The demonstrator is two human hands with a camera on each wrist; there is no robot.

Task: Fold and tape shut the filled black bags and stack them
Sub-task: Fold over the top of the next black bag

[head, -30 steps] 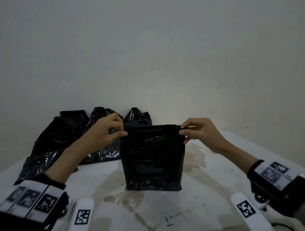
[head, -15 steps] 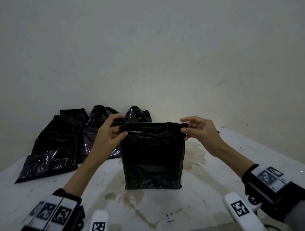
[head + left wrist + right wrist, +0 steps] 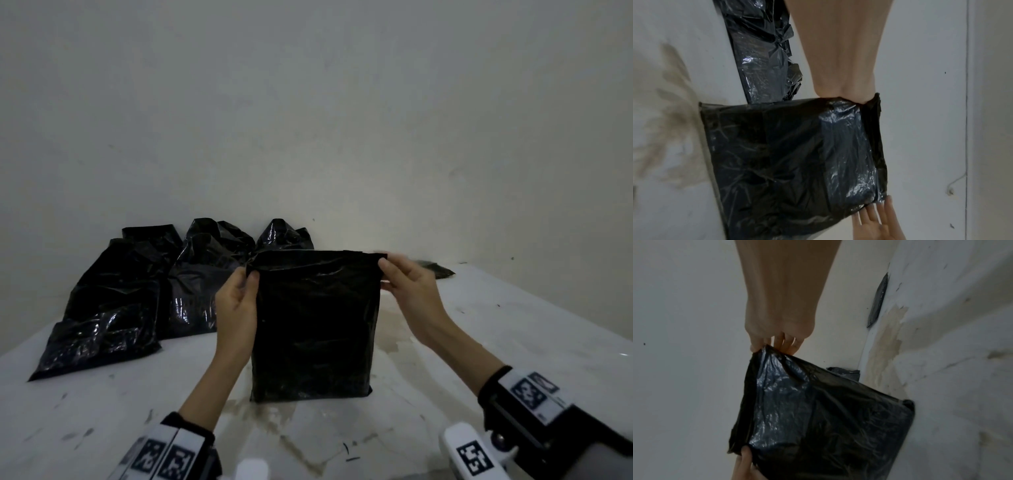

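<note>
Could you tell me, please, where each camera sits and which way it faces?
Head: worn on the head, facing forward and down at the table; both forearms show.
Left wrist: looks along the left hand pinching the upright bag.
Right wrist: looks along the right hand pinching the same bag.
All three share that bag; each wrist view also catches the opposite hand.

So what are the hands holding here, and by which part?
Both hold the upright black bag by its top edge: the left hand pinches the left corner, the right hand the right corner.
</note>
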